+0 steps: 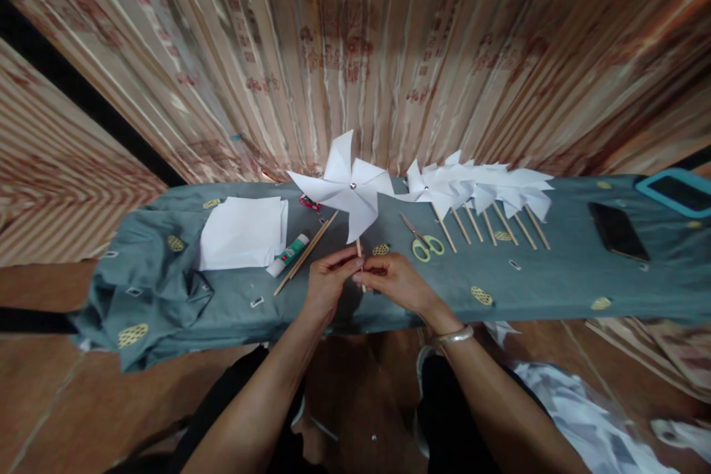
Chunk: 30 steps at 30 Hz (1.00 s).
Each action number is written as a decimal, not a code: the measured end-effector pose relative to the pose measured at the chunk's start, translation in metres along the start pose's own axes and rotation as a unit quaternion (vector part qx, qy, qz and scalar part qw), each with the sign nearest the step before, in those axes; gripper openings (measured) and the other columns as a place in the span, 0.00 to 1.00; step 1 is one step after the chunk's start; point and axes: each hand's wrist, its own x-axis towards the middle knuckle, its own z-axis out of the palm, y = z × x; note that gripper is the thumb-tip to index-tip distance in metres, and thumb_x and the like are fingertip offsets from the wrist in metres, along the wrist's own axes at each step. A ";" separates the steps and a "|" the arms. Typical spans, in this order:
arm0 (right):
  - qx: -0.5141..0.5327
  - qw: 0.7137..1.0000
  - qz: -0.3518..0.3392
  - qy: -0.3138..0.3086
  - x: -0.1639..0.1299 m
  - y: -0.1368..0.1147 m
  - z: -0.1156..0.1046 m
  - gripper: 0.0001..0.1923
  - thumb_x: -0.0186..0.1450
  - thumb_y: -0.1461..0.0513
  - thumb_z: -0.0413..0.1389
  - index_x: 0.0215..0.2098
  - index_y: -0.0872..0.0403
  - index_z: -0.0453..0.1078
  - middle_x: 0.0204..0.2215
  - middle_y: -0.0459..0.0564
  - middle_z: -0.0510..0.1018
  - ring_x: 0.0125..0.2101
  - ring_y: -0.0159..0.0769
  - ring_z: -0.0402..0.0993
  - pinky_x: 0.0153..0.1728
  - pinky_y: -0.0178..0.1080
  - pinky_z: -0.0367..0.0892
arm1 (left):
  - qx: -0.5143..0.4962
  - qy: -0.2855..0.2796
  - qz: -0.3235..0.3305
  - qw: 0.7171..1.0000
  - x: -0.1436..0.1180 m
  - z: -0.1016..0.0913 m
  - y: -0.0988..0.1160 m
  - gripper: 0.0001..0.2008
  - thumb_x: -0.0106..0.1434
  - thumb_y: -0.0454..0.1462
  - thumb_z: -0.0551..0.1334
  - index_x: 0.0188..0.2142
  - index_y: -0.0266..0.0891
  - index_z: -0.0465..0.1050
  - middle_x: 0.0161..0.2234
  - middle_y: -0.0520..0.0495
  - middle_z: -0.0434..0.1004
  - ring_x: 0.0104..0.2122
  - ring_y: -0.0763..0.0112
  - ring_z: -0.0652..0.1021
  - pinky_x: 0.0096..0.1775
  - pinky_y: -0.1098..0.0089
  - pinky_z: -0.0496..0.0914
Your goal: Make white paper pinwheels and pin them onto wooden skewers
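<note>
A white paper pinwheel (pixel 354 196) with a shiny pin at its centre stands upright over the cloth-covered table. Its thin wooden stick (pixel 359 244) is pinched in the fingers of my left hand (pixel 329 275). From the other side, the closed fingers of my right hand (pixel 398 278) meet the same stick. Just right of my hands lies a pair of scissors (pixel 426 246) with green handles. A row of several finished pinwheels (pixel 483 189) on sticks overlaps farther right. Bare wooden sticks (pixel 305 255) and a glue stick (pixel 287 255) rest to the left.
A stack of white paper (pixel 241 233) lies on the table's left side. Behind the pinwheel is a small red tool (pixel 309 202), partly covered. On the right are a black phone (pixel 618 230) and a blue-framed device (pixel 681 191). Patterned curtains (pixel 355 52) hang behind; white paper pieces (pixel 583 415) lie below right.
</note>
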 end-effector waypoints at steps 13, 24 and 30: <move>-0.040 0.888 -0.112 0.444 -0.003 -0.003 -0.082 0.18 0.57 0.57 0.63 0.45 0.52 0.75 0.41 0.53 0.83 0.40 0.40 0.78 0.45 0.45 0.70 | 0.070 -0.049 -0.039 0.996 -0.006 0.004 -0.007 0.18 0.34 0.40 0.77 0.28 0.39 0.83 0.30 0.45 0.85 0.33 0.63 0.82 0.47 0.61 0.74; -0.006 0.908 -0.080 0.411 -0.003 -0.001 -0.080 0.18 0.54 0.56 0.64 0.42 0.52 0.76 0.29 0.46 0.82 0.28 0.35 0.75 0.37 0.41 0.70 | 0.100 -0.058 -0.025 0.993 -0.003 0.001 -0.009 0.17 0.37 0.41 0.77 0.30 0.39 0.83 0.32 0.44 0.85 0.34 0.61 0.82 0.46 0.61 0.74; 0.093 0.927 -0.049 0.360 -0.003 -0.006 -0.062 0.18 0.50 0.56 0.66 0.37 0.53 0.75 0.23 0.42 0.79 0.24 0.30 0.71 0.30 0.37 0.65 | 0.096 -0.028 -0.014 0.995 0.000 -0.001 -0.009 0.17 0.36 0.40 0.77 0.29 0.39 0.83 0.31 0.45 0.85 0.33 0.62 0.82 0.45 0.62 0.74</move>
